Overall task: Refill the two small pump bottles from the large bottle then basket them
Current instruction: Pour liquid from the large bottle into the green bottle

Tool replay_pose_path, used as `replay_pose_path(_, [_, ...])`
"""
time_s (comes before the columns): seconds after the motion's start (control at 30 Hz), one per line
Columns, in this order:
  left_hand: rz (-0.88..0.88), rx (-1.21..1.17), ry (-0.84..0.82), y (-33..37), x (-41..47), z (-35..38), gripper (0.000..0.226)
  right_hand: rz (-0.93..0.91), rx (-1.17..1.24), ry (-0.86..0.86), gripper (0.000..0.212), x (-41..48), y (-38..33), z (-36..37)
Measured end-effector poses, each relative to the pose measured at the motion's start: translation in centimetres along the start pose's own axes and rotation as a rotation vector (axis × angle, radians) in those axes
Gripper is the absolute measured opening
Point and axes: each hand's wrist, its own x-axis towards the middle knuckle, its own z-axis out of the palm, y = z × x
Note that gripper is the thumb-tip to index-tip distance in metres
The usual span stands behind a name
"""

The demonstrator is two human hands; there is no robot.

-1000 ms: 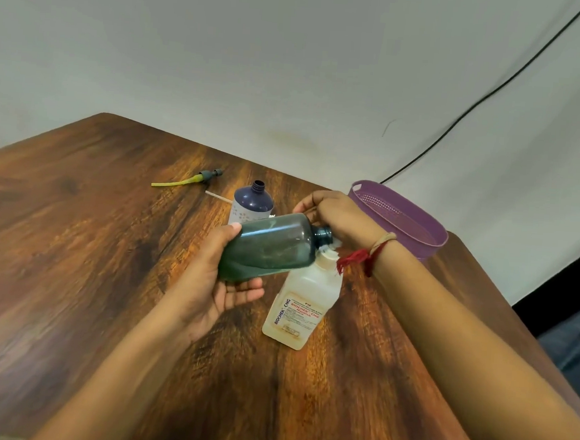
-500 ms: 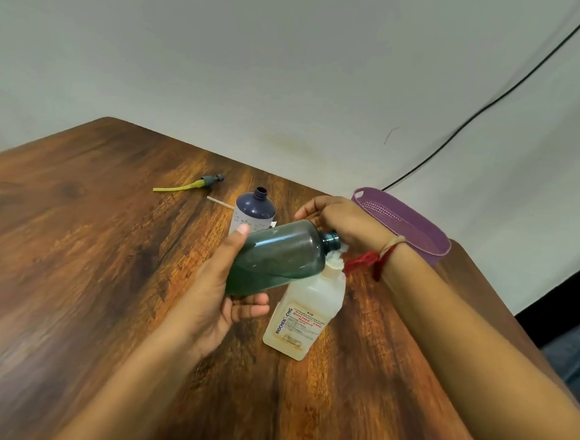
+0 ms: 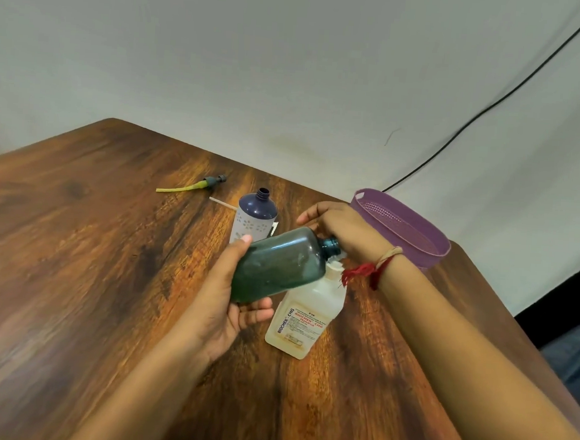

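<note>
My left hand (image 3: 227, 304) is wrapped round the big teal bottle (image 3: 278, 267), centre of frame, tipped nearly flat w/ its open neck aimed right, just above the mouth of the white BIOCHEK handrub bottle (image 3: 304, 320) standing on the worktop (image 3: 72, 273). My right hand (image 3: 342, 230) sits at that same spot, behind the teal neck. It looks like it's steadying the white bottle's top, but I can't tell if it's gripping anything. No stream visible, so can't say if liquid is going in yet.

Progress, as I judge it: early-to-mid. The 1st refill is in hand. The dark blue bottle (image 3: 256, 217), just above centre, stands uncapped and waits its turn. A pump head w/ yellow-green tube (image 3: 202, 184) lies upper left, and a thin white tube (image 3: 221, 203) lies beside the blue bottle. Left to do: finish this pour, fill no. 2, refit pumps, then both into the purple basket (image 3: 430, 259) at right, which I can't see fully into.
</note>
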Motion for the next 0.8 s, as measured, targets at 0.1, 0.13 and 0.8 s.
replay_pose_path(0.1, [0.004, 0.003, -0.017, 0.2, -0.1, 0.1, 0.056, -0.023, -0.109, -0.03, 0.033, 0.0, -0.6, -0.4])
replay_pose_path(0.13, [0.012, 0.008, -0.018, 0.3, -0.1, 0.1, 0.054, -0.027, -0.104, -0.03, 0.031, 0.0, -0.7, -0.4])
replay_pose_path(0.8, [0.015, 0.039, -0.009, 0.2, -0.2, -0.1, 0.056, 0.045, -0.09, 0.008, 0.027, -0.3, -0.9, 0.2])
